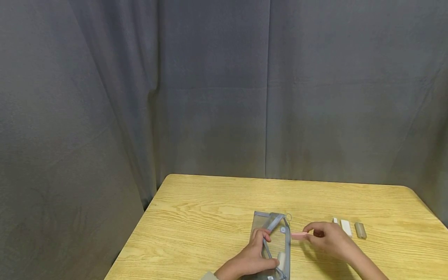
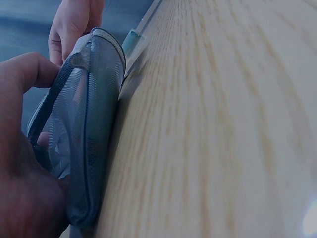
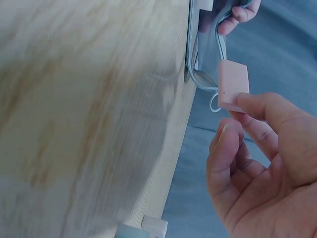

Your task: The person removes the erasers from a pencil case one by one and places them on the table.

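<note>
A see-through mesh zip pouch (image 1: pixel 278 244) with grey-blue edging and a ring on its zip lies on the table in the head view. My left hand (image 1: pixel 252 254) grips the pouch, fingers on one edge of its opening and thumb on the other, so that the mouth gapes. Inside the pouch a whitish block (image 1: pixel 281 259) shows near the thumb. My right hand (image 1: pixel 329 238) pinches a pink eraser-like block (image 3: pixel 233 84) between thumb and fingers. That block is held beside the pouch's right edge, in front of the opening in the right wrist view.
Right of my right hand, a small white block (image 1: pixel 335 220), a larger white block (image 1: pixel 345 228) and a grey-brown block (image 1: pixel 360 230) lie in a row. Wood-grain tabletop (image 1: pixel 196 233) extends to the left. Grey curtains (image 1: pixel 217 97) hang behind the table.
</note>
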A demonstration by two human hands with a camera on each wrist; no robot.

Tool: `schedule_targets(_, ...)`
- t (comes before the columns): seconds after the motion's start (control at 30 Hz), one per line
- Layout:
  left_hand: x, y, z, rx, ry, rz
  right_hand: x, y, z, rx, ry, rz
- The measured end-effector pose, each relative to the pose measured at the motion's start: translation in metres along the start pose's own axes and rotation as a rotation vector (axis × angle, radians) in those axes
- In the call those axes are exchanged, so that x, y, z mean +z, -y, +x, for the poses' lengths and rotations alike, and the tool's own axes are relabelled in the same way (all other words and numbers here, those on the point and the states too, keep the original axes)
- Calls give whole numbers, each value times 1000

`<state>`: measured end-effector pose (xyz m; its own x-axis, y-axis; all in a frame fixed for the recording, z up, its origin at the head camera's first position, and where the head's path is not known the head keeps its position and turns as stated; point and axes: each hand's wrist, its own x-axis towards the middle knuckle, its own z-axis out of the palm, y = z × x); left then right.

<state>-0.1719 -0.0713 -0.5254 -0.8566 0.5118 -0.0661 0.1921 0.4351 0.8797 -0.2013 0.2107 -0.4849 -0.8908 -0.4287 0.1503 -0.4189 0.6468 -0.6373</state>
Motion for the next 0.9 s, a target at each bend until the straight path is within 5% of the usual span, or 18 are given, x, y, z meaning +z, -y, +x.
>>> schedule_targets(0.9,-1,2,0,16,6,5,-20,-29,17,119,-3,43)
